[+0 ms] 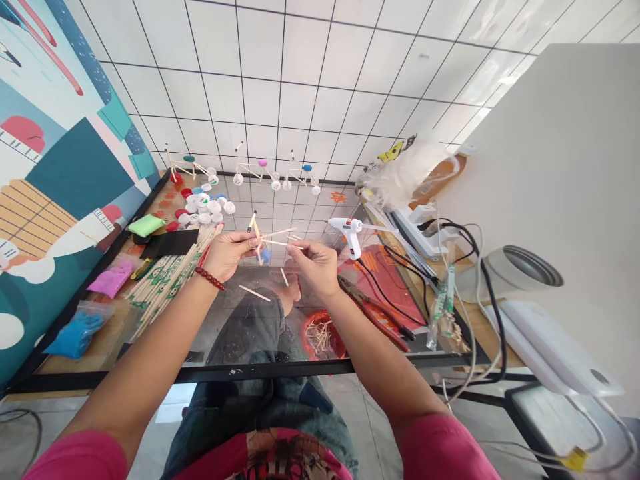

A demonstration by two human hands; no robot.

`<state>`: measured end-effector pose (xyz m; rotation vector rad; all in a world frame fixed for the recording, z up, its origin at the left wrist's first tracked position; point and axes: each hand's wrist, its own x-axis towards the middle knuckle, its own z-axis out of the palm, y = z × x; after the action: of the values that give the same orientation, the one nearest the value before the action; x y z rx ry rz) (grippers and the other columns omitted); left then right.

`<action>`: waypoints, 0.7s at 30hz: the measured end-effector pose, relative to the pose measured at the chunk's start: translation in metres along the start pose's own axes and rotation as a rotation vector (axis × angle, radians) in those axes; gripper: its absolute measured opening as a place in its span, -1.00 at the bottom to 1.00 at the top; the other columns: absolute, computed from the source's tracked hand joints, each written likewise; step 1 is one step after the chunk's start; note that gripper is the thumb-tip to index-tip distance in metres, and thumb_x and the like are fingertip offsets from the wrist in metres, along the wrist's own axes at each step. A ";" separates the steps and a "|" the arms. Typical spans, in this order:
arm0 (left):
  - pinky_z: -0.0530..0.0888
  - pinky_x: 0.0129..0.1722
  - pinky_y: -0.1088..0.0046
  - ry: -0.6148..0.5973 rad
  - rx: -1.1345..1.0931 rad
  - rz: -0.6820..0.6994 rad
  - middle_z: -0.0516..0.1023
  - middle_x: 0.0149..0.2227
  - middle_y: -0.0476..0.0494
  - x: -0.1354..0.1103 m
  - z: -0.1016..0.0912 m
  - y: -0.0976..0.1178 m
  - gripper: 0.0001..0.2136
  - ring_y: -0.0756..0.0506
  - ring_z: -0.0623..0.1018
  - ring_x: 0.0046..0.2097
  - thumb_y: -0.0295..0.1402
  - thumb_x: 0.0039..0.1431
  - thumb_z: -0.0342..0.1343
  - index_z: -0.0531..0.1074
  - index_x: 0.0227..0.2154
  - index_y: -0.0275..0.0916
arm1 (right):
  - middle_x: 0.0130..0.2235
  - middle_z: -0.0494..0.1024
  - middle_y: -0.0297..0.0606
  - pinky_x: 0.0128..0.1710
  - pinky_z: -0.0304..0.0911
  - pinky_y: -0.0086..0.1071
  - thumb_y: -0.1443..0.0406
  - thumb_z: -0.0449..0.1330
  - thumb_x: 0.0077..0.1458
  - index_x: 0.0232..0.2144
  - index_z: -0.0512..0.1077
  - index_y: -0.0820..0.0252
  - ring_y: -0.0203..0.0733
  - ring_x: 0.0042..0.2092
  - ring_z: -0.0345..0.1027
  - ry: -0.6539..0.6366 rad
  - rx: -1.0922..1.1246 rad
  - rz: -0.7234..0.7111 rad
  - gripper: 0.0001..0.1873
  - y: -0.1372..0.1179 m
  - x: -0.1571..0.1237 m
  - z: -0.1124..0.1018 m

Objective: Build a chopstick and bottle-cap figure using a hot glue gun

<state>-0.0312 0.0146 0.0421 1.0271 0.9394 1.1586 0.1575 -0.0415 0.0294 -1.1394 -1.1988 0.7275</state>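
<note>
Both hands hold a small frame of thin wooden sticks (273,239) above a glass table (250,363). My left hand (227,253), with a red bead bracelet on the wrist, pinches the frame's left end. My right hand (316,265) pinches its right end. Two loose short sticks (254,293) lie on the glass just below the hands. A blue cap (265,255) sits under the frame.
A bundle of long sticks (167,280) and a pile of bottle caps (203,207) lie left. Three stick bicycles (260,172) stand by the tiled wall. A white glue gun (351,232), red-handled pliers (383,317), cables and a power strip (417,230) are right.
</note>
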 end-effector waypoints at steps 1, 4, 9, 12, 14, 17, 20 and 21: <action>0.56 -0.32 0.39 0.006 0.002 0.003 0.60 -0.43 -0.14 0.001 -0.001 -0.002 -0.65 -0.04 0.57 -0.41 -0.27 -0.42 0.51 0.62 -0.49 -0.33 | -0.46 0.58 -0.32 -0.41 0.32 -0.39 0.11 0.33 -0.03 -0.41 0.60 0.16 -0.29 -0.46 0.35 0.000 -0.005 -0.003 -0.76 0.000 -0.001 0.001; 0.56 -0.30 0.38 0.009 0.007 0.001 0.61 -0.41 -0.16 0.002 -0.003 -0.006 -0.65 -0.06 0.58 -0.38 -0.28 -0.40 0.50 0.61 -0.48 -0.33 | -0.48 0.57 -0.33 -0.42 0.33 -0.39 0.11 0.33 -0.02 -0.41 0.59 0.15 -0.30 -0.47 0.36 -0.016 0.019 0.013 -0.77 0.000 -0.003 0.003; 0.55 -0.29 0.39 0.019 -0.018 0.001 0.60 -0.40 -0.15 0.002 -0.003 -0.008 -0.64 -0.06 0.59 -0.37 -0.28 -0.45 0.52 0.59 -0.52 -0.35 | -0.52 0.54 -0.34 -0.43 0.36 -0.38 0.10 0.32 -0.03 -0.40 0.57 0.16 -0.28 -0.48 0.40 -0.032 0.061 0.079 -0.75 0.003 -0.001 0.003; 0.55 -0.30 0.40 0.009 -0.033 -0.008 0.59 -0.42 -0.14 0.000 0.001 -0.007 -0.64 -0.05 0.58 -0.38 -0.29 -0.44 0.52 0.59 -0.52 -0.37 | -0.53 0.52 -0.34 -0.43 0.36 -0.39 0.07 0.31 -0.02 -0.41 0.56 0.18 -0.28 -0.48 0.39 -0.047 0.034 0.089 -0.72 0.002 0.000 0.003; 0.55 -0.32 0.41 -0.012 -0.067 -0.022 0.58 -0.43 -0.12 -0.001 0.005 -0.005 -0.67 -0.03 0.56 -0.40 -0.32 -0.37 0.51 0.59 -0.49 -0.37 | -0.51 0.53 -0.34 -0.44 0.35 -0.40 0.05 0.32 -0.03 -0.36 0.56 0.19 -0.29 -0.48 0.38 -0.061 0.025 0.076 -0.67 -0.001 0.000 0.001; 0.54 -0.38 0.49 -0.005 -0.161 -0.077 0.55 -0.46 -0.07 -0.001 0.007 -0.003 -0.78 0.02 0.54 -0.44 -0.44 -0.23 0.45 0.56 -0.48 -0.37 | -0.44 0.55 -0.36 -0.42 0.35 -0.41 0.02 0.35 -0.07 -0.12 0.50 0.18 -0.33 -0.48 0.37 -0.067 0.058 0.056 -0.49 -0.008 0.002 -0.004; 0.53 -0.42 0.57 0.036 -0.293 -0.148 0.52 -0.49 -0.05 0.000 0.005 0.000 -0.91 0.05 0.54 -0.45 -0.57 -0.06 0.33 0.53 -0.48 -0.36 | -0.36 0.57 -0.33 -0.41 0.33 -0.42 -0.03 0.24 0.03 -0.09 0.48 0.16 -0.36 -0.47 0.38 -0.042 0.136 0.108 -0.50 -0.007 0.006 -0.008; 0.53 -0.42 0.59 0.036 -0.338 -0.174 0.51 -0.50 -0.05 0.000 0.004 0.000 -0.93 0.05 0.54 -0.45 -0.59 -0.01 0.29 0.53 -0.48 -0.36 | -0.33 0.57 -0.31 -0.42 0.31 -0.44 -0.03 0.24 0.04 -0.13 0.49 0.16 -0.36 -0.45 0.39 -0.037 0.152 0.149 -0.54 -0.004 0.008 -0.008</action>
<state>-0.0276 0.0143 0.0436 0.6419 0.8091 1.1444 0.1669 -0.0378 0.0365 -1.1000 -1.0775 0.9415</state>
